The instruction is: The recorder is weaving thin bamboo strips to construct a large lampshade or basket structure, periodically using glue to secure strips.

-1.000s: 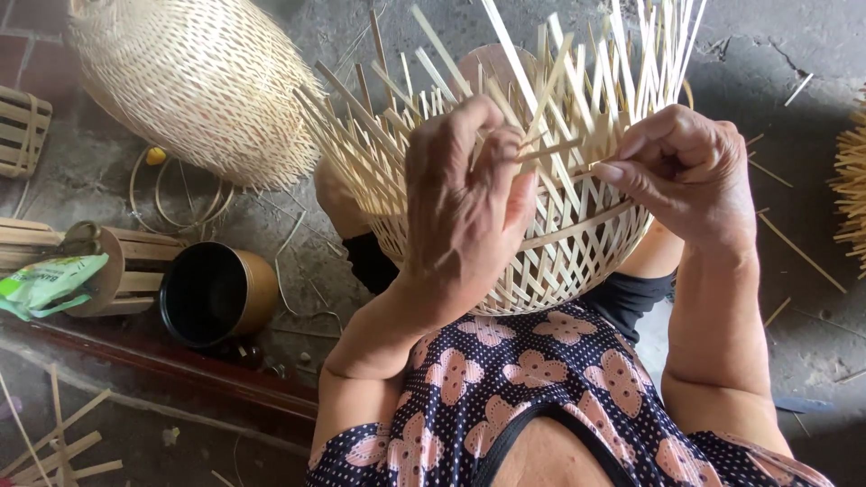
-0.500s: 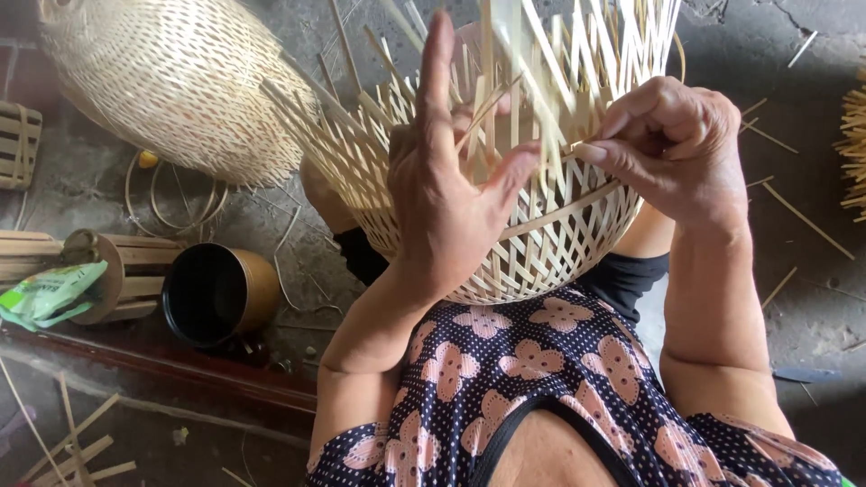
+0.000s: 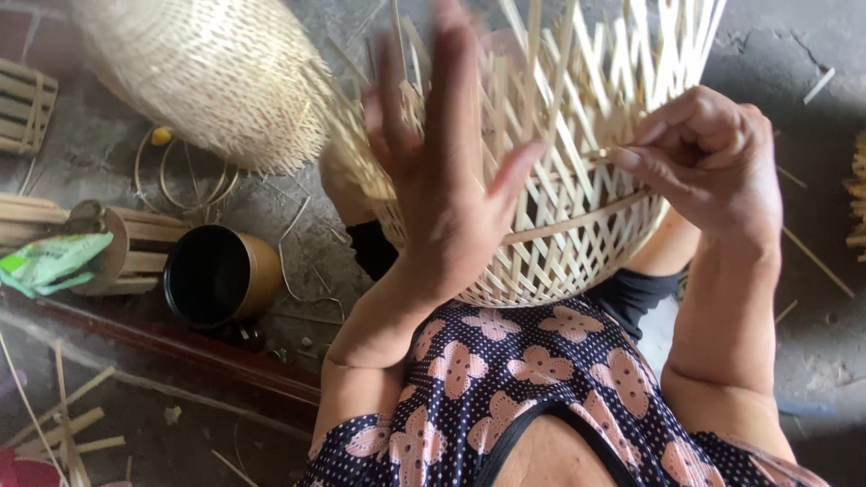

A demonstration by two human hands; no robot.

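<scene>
Two woven baskets are here: a finished, tightly woven pale one (image 3: 203, 77) lying on the concrete floor, and a half-made open-lattice bamboo basket (image 3: 577, 216) on the person's lap, its loose flat strips sticking upward. The left hand (image 3: 446, 194) is spread open, fingers up, palm against the lattice, gripping nothing. The right hand (image 3: 708, 158) pinches one thin strip (image 3: 603, 155) between thumb and fingertips; one dark round tin (image 3: 216, 275) stands nearby.

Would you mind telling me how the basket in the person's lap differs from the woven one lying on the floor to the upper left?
The lap basket has an open lattice with wide gaps; the floor basket is woven tight. The lap basket's strips stick up loose and unfinished, while the floor basket shows no loose ends in view. The left hand and right hand work at the lap basket; the floor basket lies untouched. Both are pale, rounded, woven-strip pieces.
</scene>
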